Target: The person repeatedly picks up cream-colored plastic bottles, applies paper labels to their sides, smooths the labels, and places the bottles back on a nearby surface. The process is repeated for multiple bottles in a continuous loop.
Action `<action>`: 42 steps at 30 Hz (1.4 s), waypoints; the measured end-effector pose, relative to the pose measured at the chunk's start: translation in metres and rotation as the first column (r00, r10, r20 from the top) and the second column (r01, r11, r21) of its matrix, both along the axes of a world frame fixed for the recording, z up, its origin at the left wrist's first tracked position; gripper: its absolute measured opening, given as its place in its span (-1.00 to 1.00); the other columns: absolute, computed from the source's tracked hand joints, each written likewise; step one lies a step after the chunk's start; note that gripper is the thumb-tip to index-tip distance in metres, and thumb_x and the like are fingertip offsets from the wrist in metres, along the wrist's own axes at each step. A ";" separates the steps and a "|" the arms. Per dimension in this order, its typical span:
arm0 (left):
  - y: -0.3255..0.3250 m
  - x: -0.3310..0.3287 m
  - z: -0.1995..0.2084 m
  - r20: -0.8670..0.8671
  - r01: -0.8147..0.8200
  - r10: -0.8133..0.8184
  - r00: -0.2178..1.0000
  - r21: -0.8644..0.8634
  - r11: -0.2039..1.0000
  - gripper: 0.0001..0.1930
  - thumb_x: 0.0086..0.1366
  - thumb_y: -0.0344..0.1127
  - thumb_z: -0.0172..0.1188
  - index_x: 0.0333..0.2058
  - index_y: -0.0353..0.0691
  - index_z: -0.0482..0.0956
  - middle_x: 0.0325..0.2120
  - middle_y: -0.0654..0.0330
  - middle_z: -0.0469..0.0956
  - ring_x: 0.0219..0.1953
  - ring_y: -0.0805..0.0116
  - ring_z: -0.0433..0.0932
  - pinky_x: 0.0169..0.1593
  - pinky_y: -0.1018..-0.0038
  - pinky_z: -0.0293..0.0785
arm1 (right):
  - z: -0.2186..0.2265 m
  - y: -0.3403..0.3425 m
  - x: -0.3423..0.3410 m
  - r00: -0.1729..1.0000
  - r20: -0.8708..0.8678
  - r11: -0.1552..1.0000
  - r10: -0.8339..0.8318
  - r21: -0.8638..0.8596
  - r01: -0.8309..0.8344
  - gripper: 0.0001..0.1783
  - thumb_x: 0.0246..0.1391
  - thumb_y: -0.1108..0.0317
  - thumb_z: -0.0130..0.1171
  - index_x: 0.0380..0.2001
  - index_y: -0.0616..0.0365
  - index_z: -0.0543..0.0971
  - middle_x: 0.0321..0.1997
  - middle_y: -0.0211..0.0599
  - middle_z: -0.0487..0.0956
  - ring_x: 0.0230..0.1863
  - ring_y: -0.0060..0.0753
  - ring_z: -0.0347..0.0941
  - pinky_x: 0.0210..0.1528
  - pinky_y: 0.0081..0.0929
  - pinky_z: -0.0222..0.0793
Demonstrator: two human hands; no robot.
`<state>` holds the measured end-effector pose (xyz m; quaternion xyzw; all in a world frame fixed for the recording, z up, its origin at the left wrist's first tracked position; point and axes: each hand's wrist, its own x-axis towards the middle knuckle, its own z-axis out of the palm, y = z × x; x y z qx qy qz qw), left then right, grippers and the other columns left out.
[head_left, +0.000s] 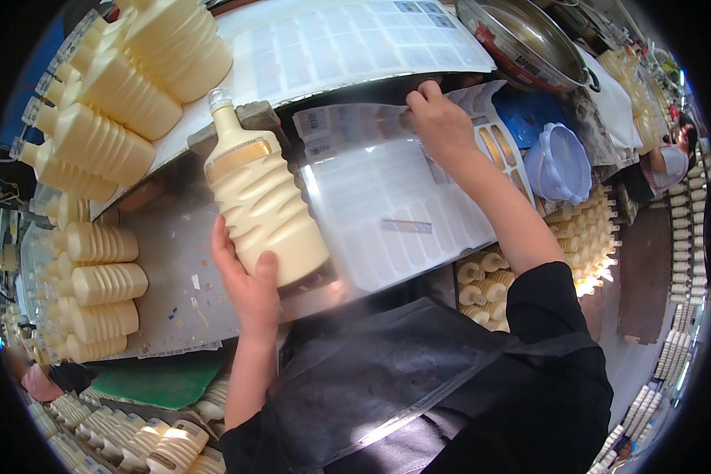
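Observation:
My left hand [251, 288] is wrapped round the lower end of a cream-coloured ribbed bottle [265, 197], thumb on its near side. The bottle lies tilted, its clear-capped neck pointing away from me beside a worn block [258, 118]. A gold label strip [238, 156] sits on its shoulder. My right hand [442, 122] is closed in a pinch over the far part of a translucent label sheet [371, 197]. Whatever lies between those fingertips is hidden. Gold labels [499, 150] remain along the sheet's right side, and one small strip [407, 227] lies on its middle.
Cream bottles [103, 138] stand in rows at the left, with more [490, 288] below the right table edge. A white label sheet [355, 39] covers the raised shelf. At right are a purple bucket [559, 166] and a large metal pan [529, 39]. Other people work at both sides.

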<state>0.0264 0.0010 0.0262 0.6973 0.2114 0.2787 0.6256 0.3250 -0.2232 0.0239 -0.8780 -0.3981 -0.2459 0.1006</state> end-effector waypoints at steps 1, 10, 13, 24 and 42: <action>0.000 0.000 0.000 0.001 0.002 -0.002 1.000 0.003 1.000 -0.12 0.33 -0.20 0.24 0.47 -0.35 -0.05 0.39 -0.18 0.17 0.42 0.06 0.21 0.46 0.20 0.09 | -0.001 -0.001 0.001 0.999 -0.026 0.999 -0.041 -0.023 0.040 -0.85 0.10 0.43 0.21 -0.25 0.08 0.48 -0.19 -0.24 0.48 -0.26 -0.09 0.62 -0.27 -0.16 0.57; -0.003 0.003 0.007 -0.004 0.002 -0.002 1.000 -0.027 1.000 -0.14 0.29 -0.29 0.21 0.47 -0.33 -0.03 0.36 -0.15 0.20 0.39 0.06 0.24 0.46 0.20 0.09 | -0.013 -0.010 0.012 0.995 0.097 1.000 -0.025 -0.008 0.026 -0.92 0.11 0.43 0.19 -0.30 0.06 0.57 -0.31 -0.28 0.55 -0.31 -0.17 0.63 -0.29 -0.25 0.58; -0.002 0.000 0.006 0.059 0.018 -0.011 0.998 -0.108 0.994 -0.16 0.28 -0.30 0.17 0.46 -0.33 -0.02 0.36 -0.14 0.20 0.40 0.08 0.23 0.47 0.21 0.08 | -0.006 -0.009 0.009 0.982 0.189 0.999 0.018 0.040 -0.026 -0.90 0.11 0.42 0.20 -0.28 0.05 0.63 -0.26 -0.32 0.60 -0.33 -0.19 0.64 -0.29 -0.28 0.58; 0.008 -0.013 0.008 0.150 0.163 -0.132 0.980 -0.218 0.962 -0.23 0.32 -0.39 0.16 0.44 -0.35 0.03 0.35 -0.08 0.23 0.40 0.13 0.24 0.47 0.24 0.10 | 0.058 -0.008 -0.055 0.952 -0.305 0.998 0.030 -0.040 -0.044 -0.81 0.14 0.38 0.32 -0.16 0.13 0.72 -0.31 -0.18 0.69 -0.34 -0.23 0.66 -0.25 -0.41 0.54; 0.017 -0.029 -0.002 -0.067 0.254 -0.254 0.965 -0.012 0.967 0.19 0.11 -0.04 0.46 0.51 -0.23 -0.18 0.45 -0.08 0.05 0.50 0.06 0.08 0.50 0.19 0.00 | 0.123 -0.276 0.335 0.605 -0.602 0.832 -0.520 -0.198 0.518 -0.74 0.11 0.27 0.30 -0.51 0.26 0.69 -0.64 -0.41 0.53 -0.65 -0.51 0.37 -0.53 -0.33 0.24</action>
